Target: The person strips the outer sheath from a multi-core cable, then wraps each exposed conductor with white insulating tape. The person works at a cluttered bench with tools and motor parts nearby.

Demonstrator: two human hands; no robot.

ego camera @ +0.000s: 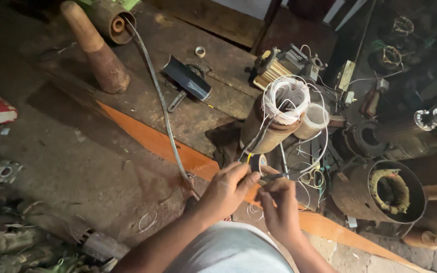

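Left hand (pixel 227 188): fingers curled shut, pinching the lead wires (pixel 257 137) and resting against a roll of black tape (pixel 255 163) just above the knuckles.

Right hand (pixel 279 205): closed in a fingertip pinch on a thin dark tool (pixel 275 176) (kind not clear), its tip pointing toward the left hand; the two hands touch at the fingertips.

Motor stator (pixel 275 121): rusty brown cylinder, tilted, directly above both hands, topped by a white wire winding (pixel 287 98); loose white wires loop down its right side toward the hands.

White cup-like sleeve (pixel 313 119): just right of the stator.

Second stator (pixel 380 192): open round housing with a yellowish coil inside, right of the right hand, apart from it.

Grey cable (pixel 163 101): runs from upper left down to a point just left of the left hand.

Black tube piece (pixel 188 78) and brown tapered cylinder (pixel 97 48): well above and left of the hands, on the wooden workbench (pixel 127 101).
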